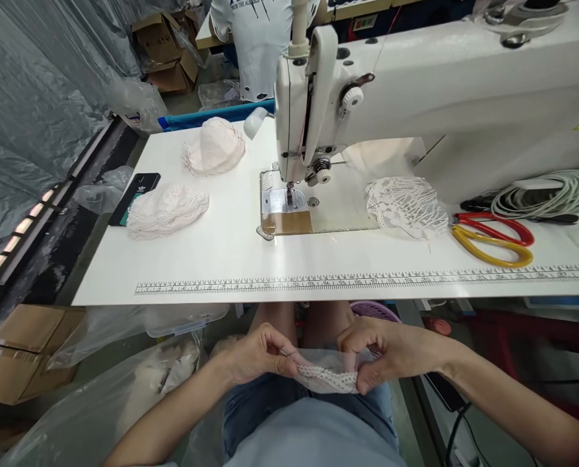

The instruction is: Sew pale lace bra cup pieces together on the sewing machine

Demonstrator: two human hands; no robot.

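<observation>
Above my lap, in front of the table edge, a small piece of sheer fabric with white lace trim (329, 379) is stretched between my hands. My left hand (264, 353) pinches its left end between thumb and fingers. At the other end, my right hand (374, 350) grips the lace edge with thumb and curled fingers. Beyond the table edge stands a white sewing machine (313, 110), its needle and presser foot over the metal plate (338, 217). A pile of white lace pieces (406, 206) lies right of the needle.
Stacked lace-edged pieces (167, 211) partly cover a dark phone-like object (143, 185) at the left; more pale fabric (216, 146) lies behind. Scissors with red and yellow handles (493, 240) and a coiled cable (556, 194) lie right. A ruler strip (367, 280) runs along the front. Another person (262, 48) sits beyond.
</observation>
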